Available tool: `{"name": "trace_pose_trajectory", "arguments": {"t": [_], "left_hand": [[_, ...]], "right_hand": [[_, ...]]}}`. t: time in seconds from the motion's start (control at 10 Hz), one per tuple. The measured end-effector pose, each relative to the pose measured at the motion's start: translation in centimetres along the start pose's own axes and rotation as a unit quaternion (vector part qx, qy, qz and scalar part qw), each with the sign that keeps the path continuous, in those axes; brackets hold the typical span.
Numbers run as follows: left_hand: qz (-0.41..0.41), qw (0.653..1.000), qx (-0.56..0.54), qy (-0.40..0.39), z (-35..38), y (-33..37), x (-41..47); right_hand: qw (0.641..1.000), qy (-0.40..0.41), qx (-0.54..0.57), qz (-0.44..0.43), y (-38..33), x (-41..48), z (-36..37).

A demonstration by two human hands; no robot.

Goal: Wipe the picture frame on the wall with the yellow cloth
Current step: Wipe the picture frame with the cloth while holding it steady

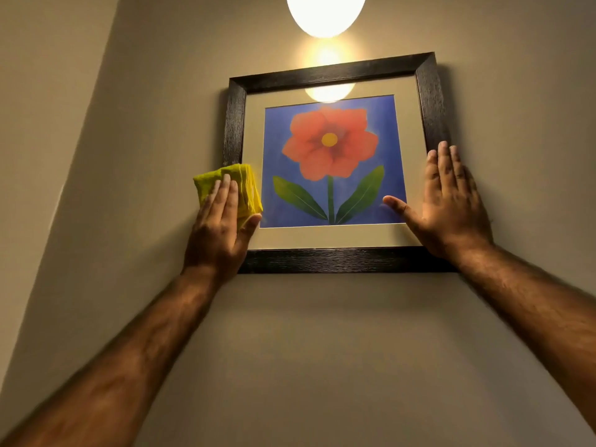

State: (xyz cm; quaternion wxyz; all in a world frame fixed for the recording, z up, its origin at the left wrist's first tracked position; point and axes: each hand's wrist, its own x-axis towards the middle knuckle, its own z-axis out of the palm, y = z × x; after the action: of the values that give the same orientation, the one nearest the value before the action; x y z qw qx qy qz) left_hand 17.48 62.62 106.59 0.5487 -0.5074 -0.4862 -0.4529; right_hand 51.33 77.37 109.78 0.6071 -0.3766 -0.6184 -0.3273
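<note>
Picture frame [335, 260] hangs on the wall [322, 350] under a lamp [325, 12] at 12 o'clock. Left hand [222, 227] presses the folded yellow cloth [248, 188] flat w/ fingers and thumb against the frame's left edge, approx 8 o'clock. Right hand [451, 204] lies flat and spread, gripping nothing, steadying the right side at 4 o'clock. Wiping looks underway; can't tell how much is done, top and right bars prob left. Frame: dark grainy wood, square, pale mat, glossy glass. Cloth: soft, layered.
</note>
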Motion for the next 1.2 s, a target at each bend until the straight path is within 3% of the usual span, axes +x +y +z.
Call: {"name": "trace_pose_trajectory", "arguments": {"t": [0.2,0.3,0.6,0.7,0.9,1.2], "left_hand": [[0.011,1.000,0.013,-0.006,-0.2,-0.3,-5.0],[0.012,1.000,0.022,-0.008,-0.4,-0.5,-3.0],[-0.070,0.997,0.014,-0.042,0.2,-1.6,14.5],[-0.064,0.997,0.015,-0.042,0.3,-2.0,14.4],[-0.044,0.998,0.008,-0.032,0.1,-2.2,6.5],[0.001,0.995,0.038,-0.095,-1.7,-2.0,-8.3]], "right_hand": [[1.000,0.003,0.003,-0.002,0.0,0.1,0.1],[1.000,0.005,0.005,-0.005,0.0,0.1,0.1],[1.000,0.027,0.004,-0.008,0.2,0.2,0.7],[1.000,0.028,0.002,-0.007,0.2,0.2,0.8],[1.000,0.028,0.005,-0.004,0.2,0.2,0.7],[1.000,0.024,0.014,-0.003,0.0,0.1,0.5]]}}
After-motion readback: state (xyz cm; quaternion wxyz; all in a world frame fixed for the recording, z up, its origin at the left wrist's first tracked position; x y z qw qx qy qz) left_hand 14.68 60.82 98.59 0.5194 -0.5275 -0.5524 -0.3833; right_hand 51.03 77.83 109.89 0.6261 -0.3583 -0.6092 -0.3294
